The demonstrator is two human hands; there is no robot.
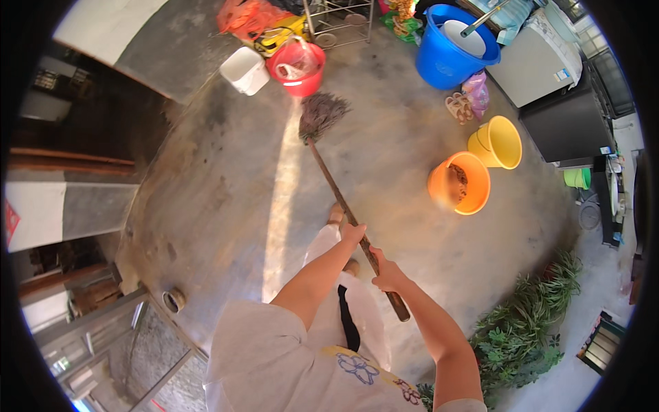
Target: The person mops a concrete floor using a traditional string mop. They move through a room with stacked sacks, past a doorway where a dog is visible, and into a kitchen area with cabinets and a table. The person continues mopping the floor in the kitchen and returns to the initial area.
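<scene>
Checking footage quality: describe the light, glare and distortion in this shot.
Head view: a bright sun streak crosses the concrete floor beside the mop; strong fisheye bending with black corners; upper right washes out; an orange bucket looks smeared on one side; both hands, left hand and right hand, appear sharp.

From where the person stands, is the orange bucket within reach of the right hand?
Probably not. The right hand is wrapped around the mop handle, and the orange bucket stands apart on the concrete floor, seemingly beyond arm's length. Nothing blocks the way.
</scene>
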